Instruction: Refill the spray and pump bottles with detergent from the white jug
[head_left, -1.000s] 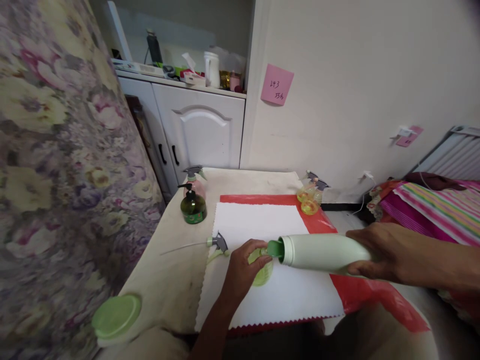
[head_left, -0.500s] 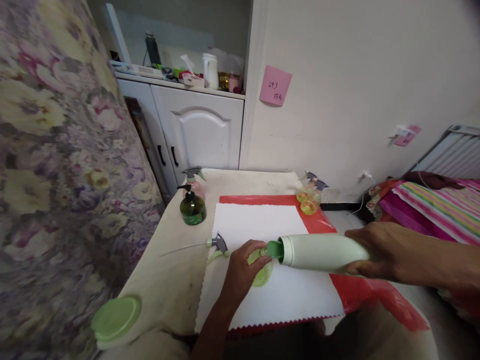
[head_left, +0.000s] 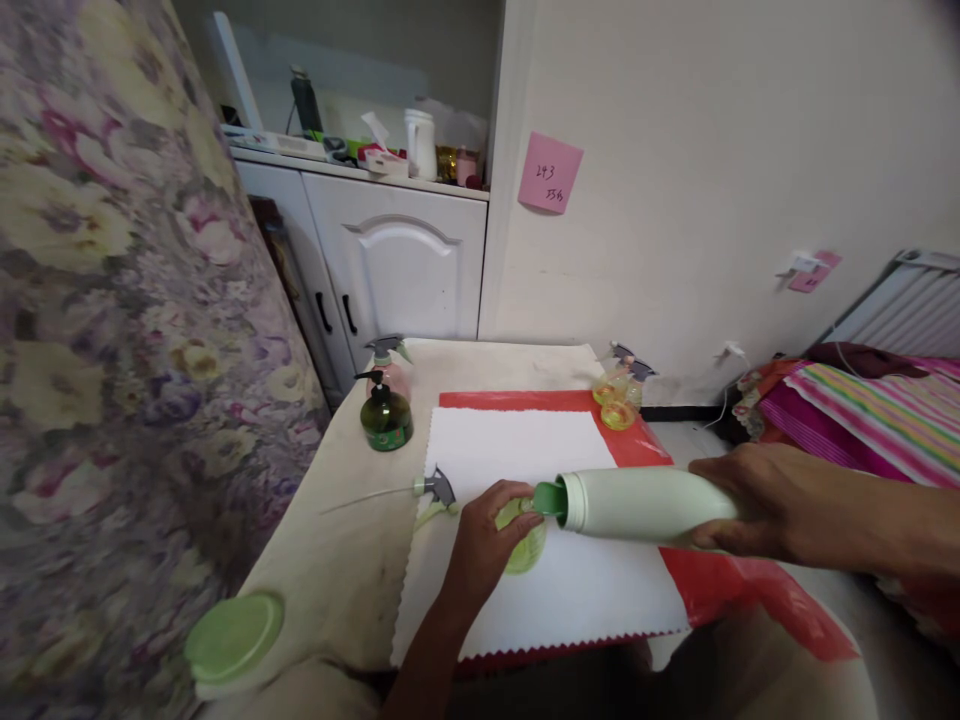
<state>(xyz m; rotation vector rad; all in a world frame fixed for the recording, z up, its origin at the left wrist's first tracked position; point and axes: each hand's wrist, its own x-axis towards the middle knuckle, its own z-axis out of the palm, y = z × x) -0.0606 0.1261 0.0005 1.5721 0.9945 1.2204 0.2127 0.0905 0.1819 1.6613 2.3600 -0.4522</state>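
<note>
My left hand (head_left: 491, 535) is closed around the neck of a clear spray bottle (head_left: 527, 550) with yellow-green liquid in it, standing on a white sheet (head_left: 585, 600). My right hand (head_left: 750, 505) grips a pale green detergent bottle (head_left: 630, 503), tipped nearly level. Its green spout (head_left: 550, 499) meets the mouth of the spray bottle; fingers partly hide that spot, and I cannot make out the stream. Left of my left hand lies a grey trigger spray head (head_left: 436, 487), its thin tube pointing left.
A dark green pump bottle (head_left: 386, 418) and a pink spray bottle (head_left: 394, 375) stand at the back left. Yellow-filled spray bottles (head_left: 619, 412) stand at the back right. A light green lid (head_left: 234, 635) is at the front left, and red plastic (head_left: 720, 585) lies under the sheet.
</note>
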